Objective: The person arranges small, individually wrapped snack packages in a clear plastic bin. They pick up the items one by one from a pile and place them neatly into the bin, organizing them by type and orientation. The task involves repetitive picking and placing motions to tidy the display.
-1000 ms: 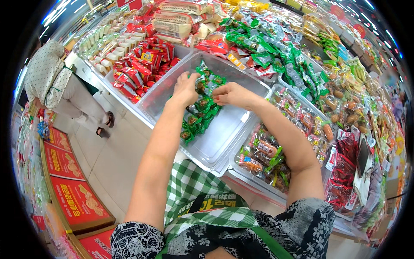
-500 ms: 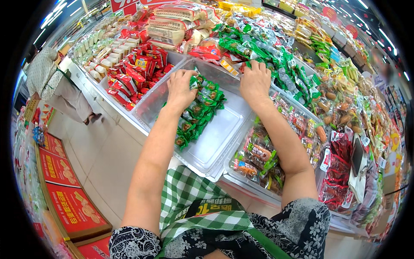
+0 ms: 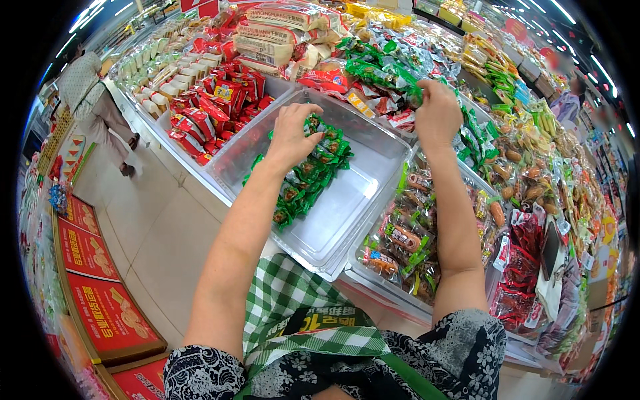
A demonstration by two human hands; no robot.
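Observation:
Green snack packets lie in rows along the left part of a clear plastic bin. My left hand is over the far end of those rows, thumb and fingers apart, holding nothing. Beyond the bin's far right corner, my right hand reaches to a heap of loose green packets. Its bent fingers are closed around the end of one green packet at the heap's near edge; the fingertips are partly hidden.
Red packets fill the bin on the left, and wrapped sausages the one on the right. Bagged bread is stacked behind. Another person walks in the tiled aisle at left, beside red display panels.
My right hand has moved right, from the bin's far edge to the green heap. My left hand has shifted slightly right and opened away from the packets. The person at left has moved.

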